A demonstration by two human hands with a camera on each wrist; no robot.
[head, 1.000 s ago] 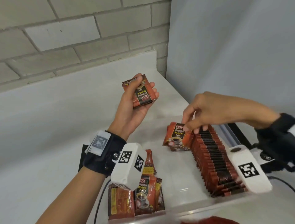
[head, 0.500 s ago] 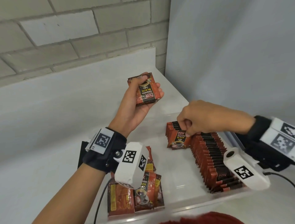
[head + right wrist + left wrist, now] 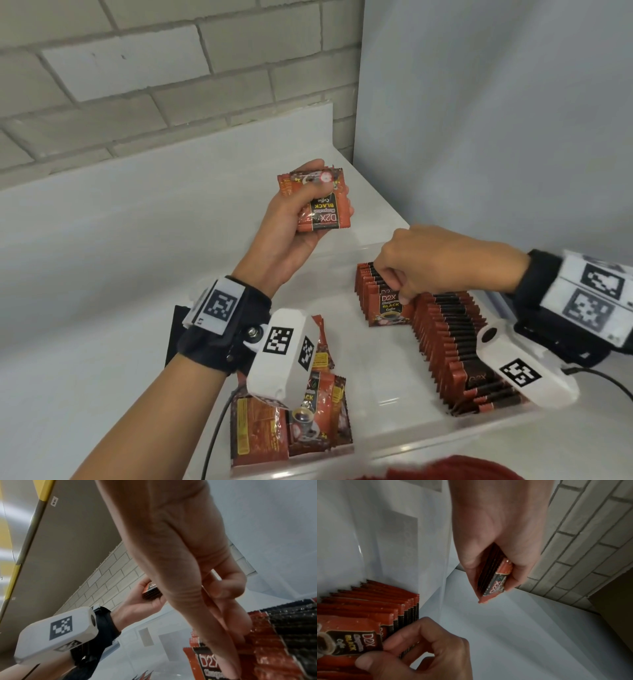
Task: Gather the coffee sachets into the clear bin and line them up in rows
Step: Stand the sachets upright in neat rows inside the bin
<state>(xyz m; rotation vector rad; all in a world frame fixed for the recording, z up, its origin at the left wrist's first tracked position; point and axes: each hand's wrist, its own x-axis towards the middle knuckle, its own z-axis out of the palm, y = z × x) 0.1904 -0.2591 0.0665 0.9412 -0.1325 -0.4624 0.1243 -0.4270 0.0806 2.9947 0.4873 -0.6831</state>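
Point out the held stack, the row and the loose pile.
stack (image 3: pixel 322 209), head view, printed face.
row (image 3: pixel 455 346), head view, top edges.
pile (image 3: pixel 274 435), head view, front sachet.

Row of upright sachets (image 3: pixel 455 346) along right side of clear bin (image 3: pixel 394 442). Loose sachets (image 3: pixel 301 425) lie flat at its near left. Small stack (image 3: pixel 320 205) held above, behind bin.

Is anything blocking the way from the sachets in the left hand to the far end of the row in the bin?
The right hand sits on that end of the row, pinching the front sachet. The stack in the left hand is held above the clear bin; nothing else visible lies between.
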